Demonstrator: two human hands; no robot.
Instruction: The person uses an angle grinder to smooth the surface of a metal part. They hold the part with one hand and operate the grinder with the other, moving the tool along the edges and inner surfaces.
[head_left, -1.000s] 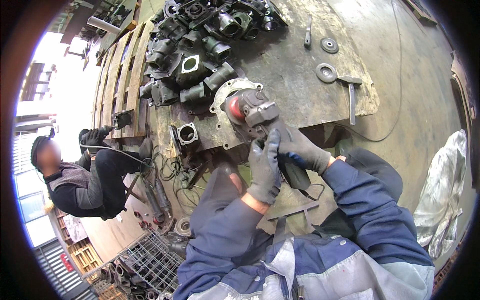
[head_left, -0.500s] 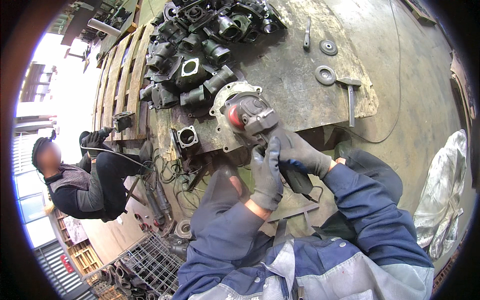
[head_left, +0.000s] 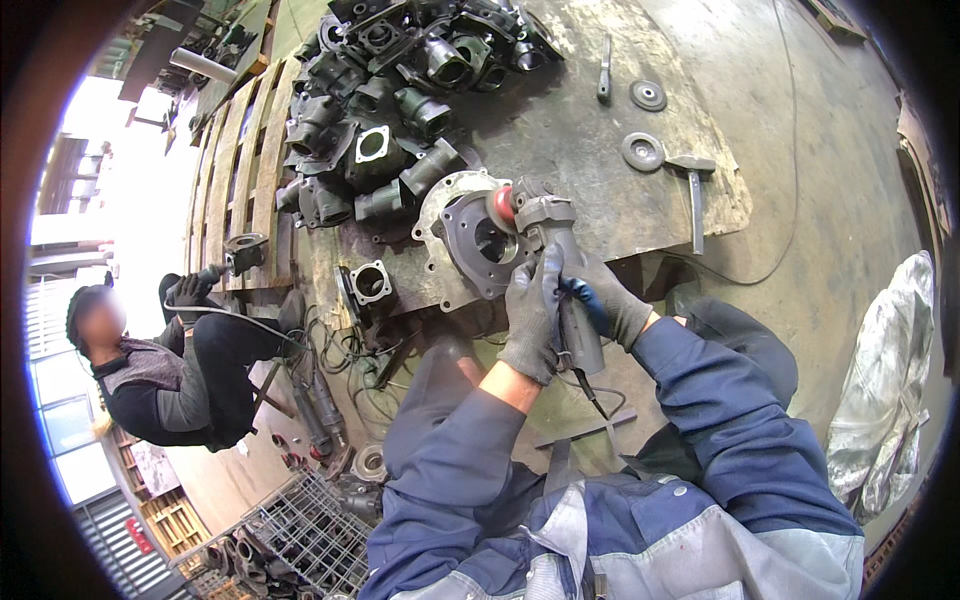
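Observation:
Both my hands, in grey gloves, are wrapped round an angle grinder (head_left: 548, 218) with a red disc guard or disc at its head. My left hand (head_left: 532, 315) closes on the near left side of its body, and my right hand (head_left: 612, 300) grips it from the right. The head is over the right rim of a dark round flanged metal casting (head_left: 465, 240); whether the disc touches it I cannot tell. A paler flange plate (head_left: 432, 215) with bolt holes shows around that casting, at the near edge of the metal-topped table (head_left: 570, 140).
Dark metal castings (head_left: 420, 110) are heaped at the table's far left. A hammer (head_left: 697, 205), two grinding discs (head_left: 648, 95) and a handled tool (head_left: 605, 75) lie on the right. A seated co-worker (head_left: 160, 375) works at left beside a wooden pallet (head_left: 255, 150). A wire basket (head_left: 310, 530) stands lower left.
The grinder's head has swung right across the casting, uncovering its central opening. Both hands have turned with the tool, still gripping it.

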